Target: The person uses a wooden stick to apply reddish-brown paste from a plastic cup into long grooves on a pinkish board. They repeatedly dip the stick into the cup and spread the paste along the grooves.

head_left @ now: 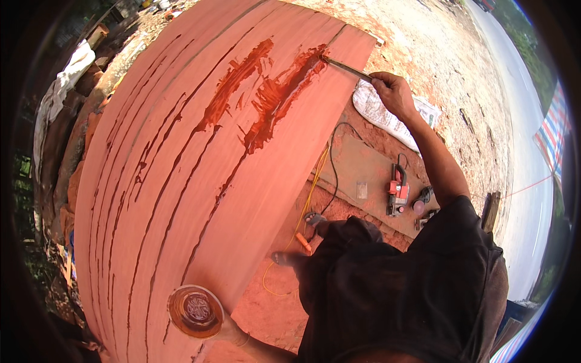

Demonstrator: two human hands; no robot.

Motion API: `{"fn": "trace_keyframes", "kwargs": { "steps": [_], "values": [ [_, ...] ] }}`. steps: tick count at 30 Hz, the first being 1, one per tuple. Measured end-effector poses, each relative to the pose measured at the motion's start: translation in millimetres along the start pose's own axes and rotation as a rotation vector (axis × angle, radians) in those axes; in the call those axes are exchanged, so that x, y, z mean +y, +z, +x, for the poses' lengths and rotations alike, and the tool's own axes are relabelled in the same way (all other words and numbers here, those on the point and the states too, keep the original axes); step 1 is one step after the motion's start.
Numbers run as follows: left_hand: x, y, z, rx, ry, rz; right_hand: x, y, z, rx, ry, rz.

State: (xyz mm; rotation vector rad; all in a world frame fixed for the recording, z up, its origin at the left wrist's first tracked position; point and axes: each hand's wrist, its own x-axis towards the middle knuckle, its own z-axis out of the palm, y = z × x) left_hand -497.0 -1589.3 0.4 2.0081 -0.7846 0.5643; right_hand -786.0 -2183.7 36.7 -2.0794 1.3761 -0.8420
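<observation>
A wide reddish wooden slab (151, 115) with long dark lines along its grain fills the left and middle of the view. My right hand (394, 95), at the slab's far right edge, is closed round a long, thin, flat-handled spreading tool (346, 68). The tool's tip touches the upper end of a glossy dark-red wet patch (278, 103); its exact shape is hard to make out. Left of it runs a second wet red streak (235, 81). My left hand (229, 330) grips the side of a round clear tub (195, 311) of brown liquid over the slab's near edge.
A red power tool (397, 190) lies on a brown board (357, 166) right of the slab, near dark and yellow cords. A white sack (378, 112) is behind it. Logs (75, 139) and white cloth (63, 78) line the left side. An orange cylinder (303, 242) lies by my feet.
</observation>
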Motion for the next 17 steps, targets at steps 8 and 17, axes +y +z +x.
{"fn": "trace_keyframes", "kwargs": {
  "steps": [8, 17],
  "values": [
    [1.5, -1.6, 0.5, -0.009, -0.036, -0.003, 1.8, 6.9, -8.9, -0.005, 0.036, 0.065],
    [-30.8, -28.3, -8.3, -0.023, -0.018, 0.041, 0.8, 14.0, -31.2, -0.069, -0.007, 0.079]
  ]
}}
